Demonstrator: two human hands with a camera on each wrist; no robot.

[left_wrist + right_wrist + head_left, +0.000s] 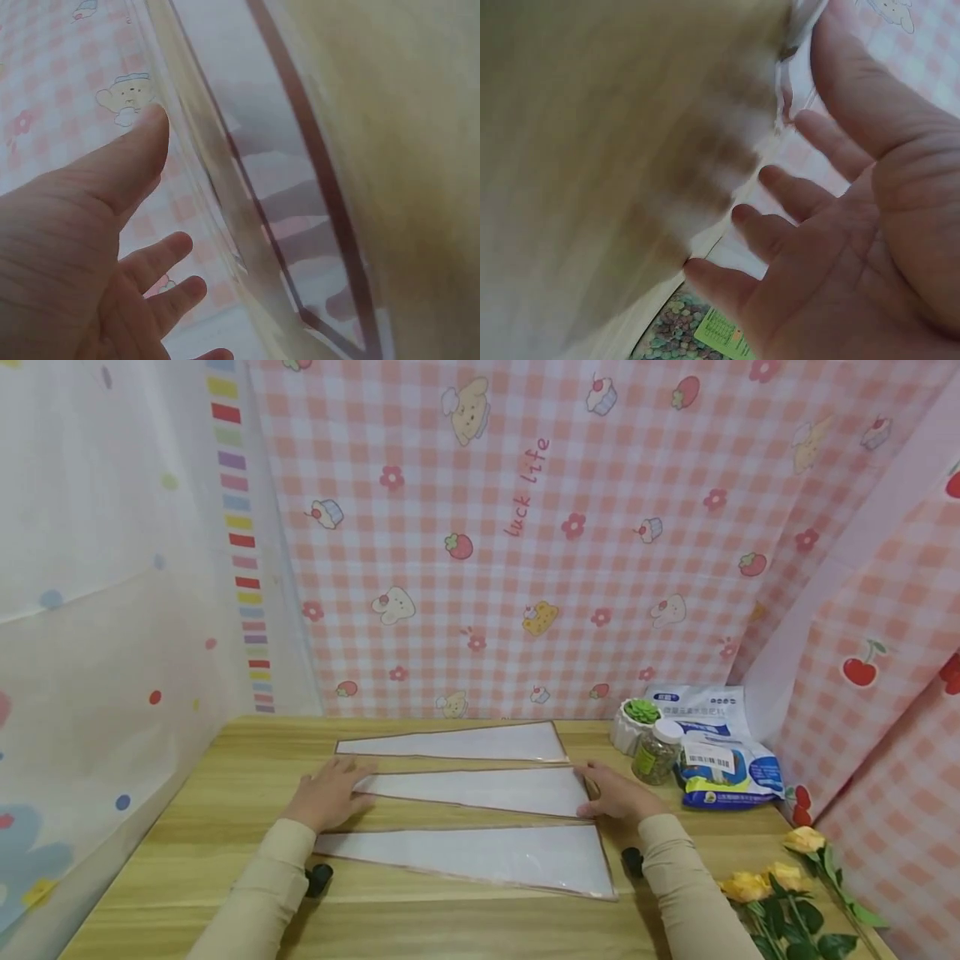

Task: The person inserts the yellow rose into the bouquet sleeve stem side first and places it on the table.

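Observation:
Three long, tapering white sheets with thin brown edges lie one behind another on the wooden table: a back sheet, a middle sheet and a front sheet. My left hand is at the narrow left end of the middle one, fingers spread. In the left wrist view, a glossy brown-edged sheet mirrors the loosely extended fingers. At the wide right end, my right hand has thumb and fingertips by the edge's corners. Its thumb is right at the sheet's edge in the right wrist view.
At the back right stand a potted succulent, a lidded jar of small pellets and printed plastic packets. Yellow roses lie at the front right. Patterned curtains hang behind and beside the table.

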